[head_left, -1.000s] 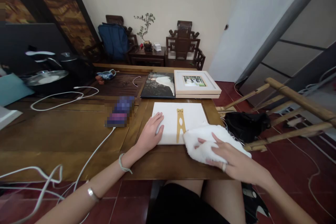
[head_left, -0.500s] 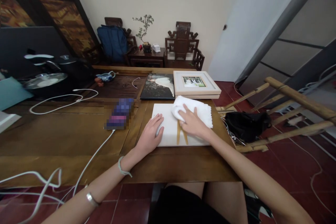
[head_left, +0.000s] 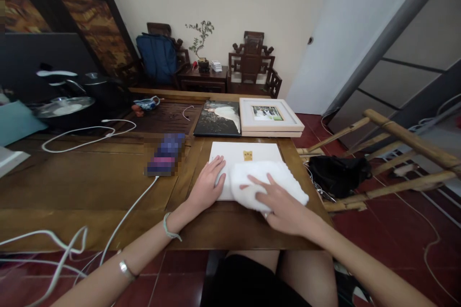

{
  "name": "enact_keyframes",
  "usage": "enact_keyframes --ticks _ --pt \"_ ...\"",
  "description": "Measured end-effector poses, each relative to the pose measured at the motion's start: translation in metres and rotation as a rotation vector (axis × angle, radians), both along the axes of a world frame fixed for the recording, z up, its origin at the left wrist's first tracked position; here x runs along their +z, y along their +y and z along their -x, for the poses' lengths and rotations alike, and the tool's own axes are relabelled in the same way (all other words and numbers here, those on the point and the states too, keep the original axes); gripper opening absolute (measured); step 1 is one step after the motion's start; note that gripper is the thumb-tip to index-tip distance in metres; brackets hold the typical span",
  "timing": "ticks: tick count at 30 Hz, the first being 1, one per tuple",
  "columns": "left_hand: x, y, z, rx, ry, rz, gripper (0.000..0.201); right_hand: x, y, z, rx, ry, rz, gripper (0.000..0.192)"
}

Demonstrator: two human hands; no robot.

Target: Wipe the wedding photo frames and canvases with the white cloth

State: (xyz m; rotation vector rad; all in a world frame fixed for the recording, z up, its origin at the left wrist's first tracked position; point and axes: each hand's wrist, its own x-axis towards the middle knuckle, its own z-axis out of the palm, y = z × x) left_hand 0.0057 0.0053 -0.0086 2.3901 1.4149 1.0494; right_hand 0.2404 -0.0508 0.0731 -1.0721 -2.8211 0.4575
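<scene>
A flat white rectangular panel (head_left: 262,148) with a small gold design lies on the wooden table in front of me. My left hand (head_left: 209,180) rests flat on its left side, fingers stretched out. A folded white towel (head_left: 288,183) covers the panel's lower right part and hangs past its right and near edges. My right hand (head_left: 283,204) has the towel under its fingers and palm, pressing it down. Most of the gold design is hidden beneath the cloth; only its top shows.
Beyond the panel lie a dark photo panel (head_left: 218,120) and stacked light picture frames (head_left: 272,127). A phone (head_left: 165,156) on a white cable lies to the left. A glass-lidded pot (head_left: 66,108) stands farther left. A bamboo rack (head_left: 406,141) is at the right.
My right hand has drawn the towel from the panel's far right part toward me, uncovering the top of the gold design. My left hand stays put.
</scene>
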Motion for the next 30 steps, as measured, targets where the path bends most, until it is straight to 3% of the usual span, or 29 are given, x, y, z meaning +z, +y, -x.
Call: enact_keyframes --ticks 6,11,16,25,27,30 --pt "0.001 0.000 0.000 -0.003 -0.007 0.004 0.038 0.001 0.093 0.014 -0.175 -0.022 -0.119 0.033" --pt "0.002 0.000 0.001 -0.008 -0.011 0.010 0.038 0.011 0.125 0.029 -0.216 -0.048 -0.125 0.032" --pt "0.000 0.000 0.003 -0.020 -0.015 0.012 0.039 0.004 0.092 0.032 -0.172 -0.067 -0.112 0.045" --pt "-0.002 0.002 0.003 -0.023 -0.017 0.031 0.039 -0.003 -0.042 0.030 -0.004 -0.070 -0.009 0.052" --pt "-0.003 0.002 0.003 -0.028 -0.024 0.023 0.039 -0.001 -0.051 0.031 0.005 -0.063 0.009 0.051" --pt "-0.004 0.002 0.003 -0.032 -0.036 0.006 0.040 0.003 -0.041 0.033 0.003 -0.044 0.037 0.053"
